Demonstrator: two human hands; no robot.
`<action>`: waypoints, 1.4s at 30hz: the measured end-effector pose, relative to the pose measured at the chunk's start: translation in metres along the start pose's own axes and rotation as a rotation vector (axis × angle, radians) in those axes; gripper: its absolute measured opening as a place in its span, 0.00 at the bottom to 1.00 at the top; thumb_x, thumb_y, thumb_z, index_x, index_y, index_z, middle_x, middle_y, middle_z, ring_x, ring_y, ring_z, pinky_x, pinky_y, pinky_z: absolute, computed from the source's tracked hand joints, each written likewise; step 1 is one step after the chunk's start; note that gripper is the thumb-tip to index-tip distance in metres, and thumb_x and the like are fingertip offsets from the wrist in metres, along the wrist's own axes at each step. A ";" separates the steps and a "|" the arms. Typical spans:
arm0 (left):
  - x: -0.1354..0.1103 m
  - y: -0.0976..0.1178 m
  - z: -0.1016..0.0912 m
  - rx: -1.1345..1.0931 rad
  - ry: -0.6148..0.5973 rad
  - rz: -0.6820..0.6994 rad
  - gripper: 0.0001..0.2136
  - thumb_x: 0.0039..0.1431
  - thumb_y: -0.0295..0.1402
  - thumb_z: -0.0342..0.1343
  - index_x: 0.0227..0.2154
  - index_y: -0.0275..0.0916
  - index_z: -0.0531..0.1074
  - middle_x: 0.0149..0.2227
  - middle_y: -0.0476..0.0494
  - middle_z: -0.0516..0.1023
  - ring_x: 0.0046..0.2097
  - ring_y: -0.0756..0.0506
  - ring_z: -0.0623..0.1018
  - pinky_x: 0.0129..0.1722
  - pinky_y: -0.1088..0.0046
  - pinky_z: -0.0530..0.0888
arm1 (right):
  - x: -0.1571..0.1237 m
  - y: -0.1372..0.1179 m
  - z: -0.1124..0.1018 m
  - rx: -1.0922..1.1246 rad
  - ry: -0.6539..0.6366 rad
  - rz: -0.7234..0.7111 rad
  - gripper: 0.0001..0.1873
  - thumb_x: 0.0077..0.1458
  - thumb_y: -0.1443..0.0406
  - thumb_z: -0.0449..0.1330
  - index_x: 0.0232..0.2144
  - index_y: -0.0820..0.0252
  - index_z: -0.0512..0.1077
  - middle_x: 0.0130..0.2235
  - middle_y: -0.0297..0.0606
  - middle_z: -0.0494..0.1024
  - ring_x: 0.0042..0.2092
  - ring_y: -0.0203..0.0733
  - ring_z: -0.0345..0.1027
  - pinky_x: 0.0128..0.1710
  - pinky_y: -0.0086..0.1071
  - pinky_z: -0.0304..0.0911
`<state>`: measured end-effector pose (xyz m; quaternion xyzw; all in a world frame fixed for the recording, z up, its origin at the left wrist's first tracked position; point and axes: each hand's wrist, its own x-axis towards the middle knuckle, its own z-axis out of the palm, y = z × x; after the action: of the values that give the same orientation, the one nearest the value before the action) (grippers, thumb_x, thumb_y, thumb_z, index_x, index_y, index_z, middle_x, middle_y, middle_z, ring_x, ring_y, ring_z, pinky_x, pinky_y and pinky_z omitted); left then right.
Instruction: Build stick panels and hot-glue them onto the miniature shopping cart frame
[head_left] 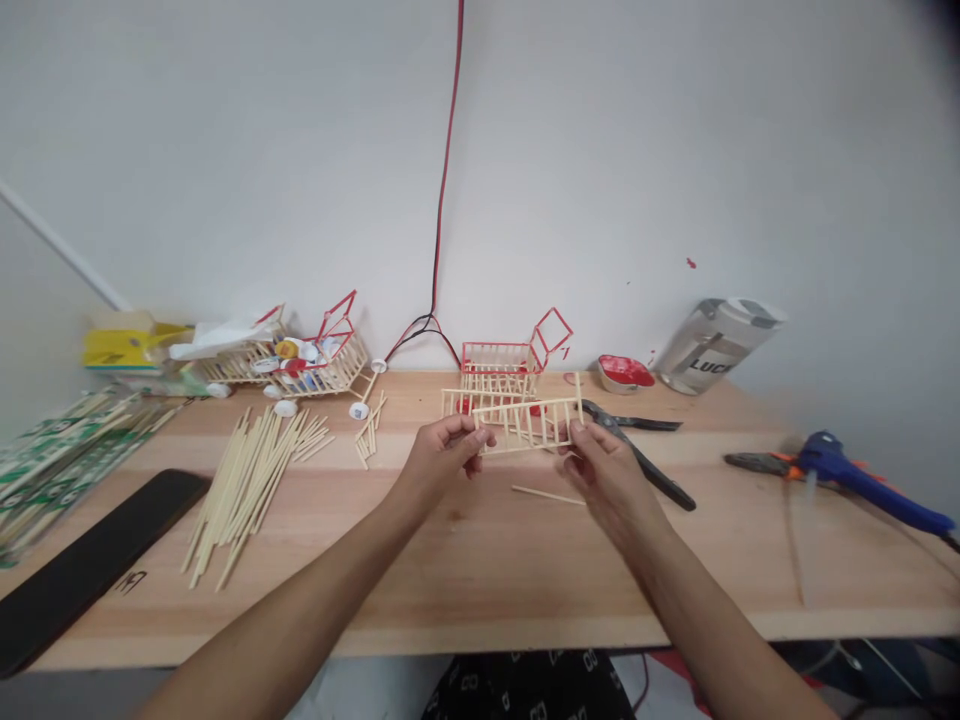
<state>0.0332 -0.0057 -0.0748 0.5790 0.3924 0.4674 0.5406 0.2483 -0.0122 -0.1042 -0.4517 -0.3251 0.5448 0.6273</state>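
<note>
A ladder-like frame of thin wooden sticks [525, 423] is held up over the middle of the table between my two hands. My left hand [450, 445] pinches its left end, and my right hand [600, 455] pinches its right end, where one stick juts upward. Just behind it stands a small stick-built cart [496, 355] with red-painted rims and a red handle, its lower part partly hidden by the frame. Another pale stick frame [450, 402] shows behind my left fingers. A loose stick [547, 494] lies on the table below my hands.
Black-handled cutters [660, 475] lie beyond my right hand; blue pliers or a glue gun [840, 475] lie farther right. A red paint dish [626, 373] and a canister [716, 345] stand by the wall. Leftward are loose sticks [244, 480], filled carts [319, 365] and a black phone-like slab [97, 560].
</note>
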 end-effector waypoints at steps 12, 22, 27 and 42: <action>0.005 -0.013 -0.011 0.404 -0.059 -0.111 0.05 0.52 0.31 0.53 0.24 0.36 0.71 0.18 0.52 0.68 0.21 0.52 0.66 0.23 0.77 0.61 | 0.006 -0.001 -0.008 0.049 0.051 -0.028 0.16 0.38 0.55 0.73 0.25 0.60 0.77 0.28 0.34 0.72 0.28 0.29 0.58 0.20 0.20 0.54; -0.001 -0.017 -0.010 0.884 -0.123 0.053 0.08 0.54 0.30 0.53 0.32 0.38 0.77 0.27 0.46 0.78 0.33 0.45 0.75 0.35 0.71 0.66 | 0.003 -0.002 -0.005 0.023 0.073 -0.011 0.17 0.34 0.55 0.74 0.24 0.60 0.77 0.28 0.35 0.73 0.28 0.29 0.58 0.19 0.20 0.52; 0.005 -0.010 -0.015 0.617 0.068 0.123 0.09 0.55 0.30 0.53 0.33 0.38 0.78 0.33 0.43 0.80 0.35 0.46 0.76 0.37 0.71 0.69 | 0.003 -0.002 -0.005 -0.024 0.080 -0.024 0.17 0.38 0.54 0.72 0.25 0.60 0.76 0.27 0.34 0.72 0.26 0.29 0.58 0.20 0.22 0.53; 0.007 0.001 -0.014 0.094 0.092 -0.008 0.11 0.48 0.36 0.61 0.31 0.32 0.75 0.26 0.44 0.77 0.22 0.53 0.70 0.20 0.78 0.66 | 0.000 0.004 -0.001 -0.241 -0.023 -0.053 0.21 0.44 0.48 0.66 0.28 0.62 0.75 0.23 0.29 0.65 0.20 0.25 0.49 0.17 0.22 0.42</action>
<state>0.0219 0.0048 -0.0731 0.5802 0.4408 0.4724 0.4959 0.2474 -0.0123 -0.1084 -0.5089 -0.4071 0.4903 0.5787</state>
